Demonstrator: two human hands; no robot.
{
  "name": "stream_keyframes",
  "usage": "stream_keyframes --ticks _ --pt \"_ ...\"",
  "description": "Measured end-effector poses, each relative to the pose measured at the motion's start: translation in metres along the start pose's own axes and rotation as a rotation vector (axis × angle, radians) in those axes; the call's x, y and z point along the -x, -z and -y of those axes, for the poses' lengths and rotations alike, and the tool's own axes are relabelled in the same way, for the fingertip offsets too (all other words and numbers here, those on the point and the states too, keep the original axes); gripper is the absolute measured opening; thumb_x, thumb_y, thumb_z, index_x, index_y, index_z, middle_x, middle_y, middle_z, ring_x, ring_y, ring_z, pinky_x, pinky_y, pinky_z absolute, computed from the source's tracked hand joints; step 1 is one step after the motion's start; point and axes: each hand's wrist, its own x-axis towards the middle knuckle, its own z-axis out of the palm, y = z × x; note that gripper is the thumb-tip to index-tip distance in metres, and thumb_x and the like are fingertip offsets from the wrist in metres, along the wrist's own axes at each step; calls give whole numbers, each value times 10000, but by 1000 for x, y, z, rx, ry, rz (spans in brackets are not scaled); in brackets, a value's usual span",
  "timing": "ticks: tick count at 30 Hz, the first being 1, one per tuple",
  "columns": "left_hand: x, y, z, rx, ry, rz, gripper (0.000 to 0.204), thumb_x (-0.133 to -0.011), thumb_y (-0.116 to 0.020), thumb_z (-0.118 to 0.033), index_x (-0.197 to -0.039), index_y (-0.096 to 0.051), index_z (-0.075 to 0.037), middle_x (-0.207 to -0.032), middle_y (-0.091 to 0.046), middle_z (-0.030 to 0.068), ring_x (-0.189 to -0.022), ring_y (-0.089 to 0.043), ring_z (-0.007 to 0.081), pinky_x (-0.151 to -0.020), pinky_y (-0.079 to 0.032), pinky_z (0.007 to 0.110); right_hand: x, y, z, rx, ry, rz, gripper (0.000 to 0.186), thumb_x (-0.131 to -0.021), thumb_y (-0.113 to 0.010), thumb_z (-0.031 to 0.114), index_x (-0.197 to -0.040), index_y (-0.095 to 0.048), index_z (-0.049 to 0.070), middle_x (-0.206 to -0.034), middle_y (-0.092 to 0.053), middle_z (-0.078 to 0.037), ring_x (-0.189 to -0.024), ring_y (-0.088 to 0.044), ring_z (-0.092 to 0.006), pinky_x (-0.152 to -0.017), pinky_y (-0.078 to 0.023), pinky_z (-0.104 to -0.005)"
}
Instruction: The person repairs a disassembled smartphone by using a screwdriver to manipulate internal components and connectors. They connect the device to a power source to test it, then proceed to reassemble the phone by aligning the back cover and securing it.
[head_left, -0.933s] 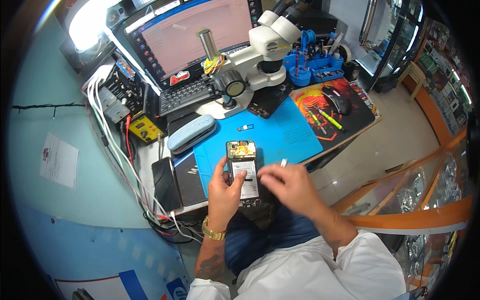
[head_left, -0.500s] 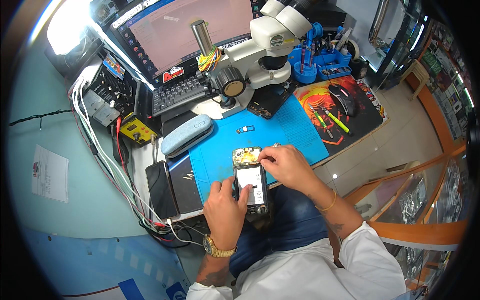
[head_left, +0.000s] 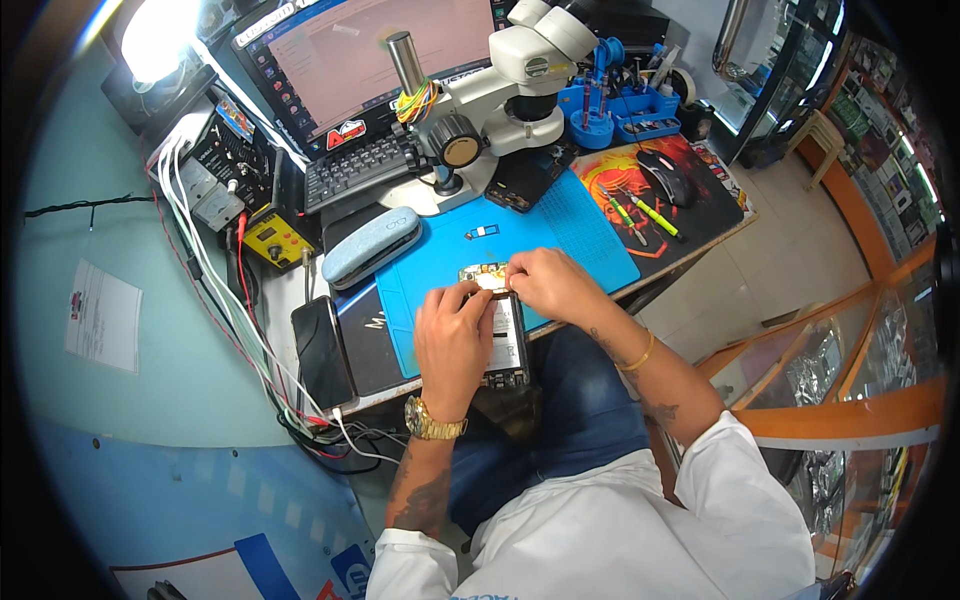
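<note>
An opened phone (head_left: 506, 355) lies at the near edge of the blue mat, its whitish battery and dark lower end uncovered. Across its top shows a circuit board (head_left: 487, 272) with gold-coloured areas. My left hand (head_left: 452, 340) is closed over the phone's left side, fingertips at the board's lower edge. Opposite it, my right hand (head_left: 550, 287) pinches the board's right end; whether it also holds something small is hidden. Farther up on the blue mat (head_left: 560, 240) is a small SIM tray (head_left: 483, 232), or a part of that shape.
A microscope (head_left: 530, 100) stands behind the mat, with a dark phone part (head_left: 528, 180) below it. Around the mat are a glasses case (head_left: 372, 248), a black phone (head_left: 323, 352), yellow-green tools (head_left: 640, 218), a mouse (head_left: 666, 178) and a power supply (head_left: 275, 240). Cables hang at the left.
My left hand has moved up from the battery to the board's lower edge, its fingers now close to the right hand's. The right hand stays at the board's right end.
</note>
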Motion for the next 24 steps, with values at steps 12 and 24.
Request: stream_keyframes --ticks 12,24 --pt "-2 -8 2 37 -94 -18 108 -799 -718 -95 -898 -726 -54 -931 -687 54 -870 -610 280 -775 -466 398 -5 11 16 -83 -167 147 221 -784 -575 156 -837 -740 20 -859 -691 -233 -873 -666 -405 -826 -531 -461" --pt "-8 -6 7 -27 -178 -31 109 -802 -715 -110 -903 -714 -69 -936 -678 39 -882 -605 259 -817 -462 387 -29 30 1 -594 -388 500 151 -859 -603 141 -810 -685 23 -625 -629 -41 -487 -579 -118 -421 -405 -253"
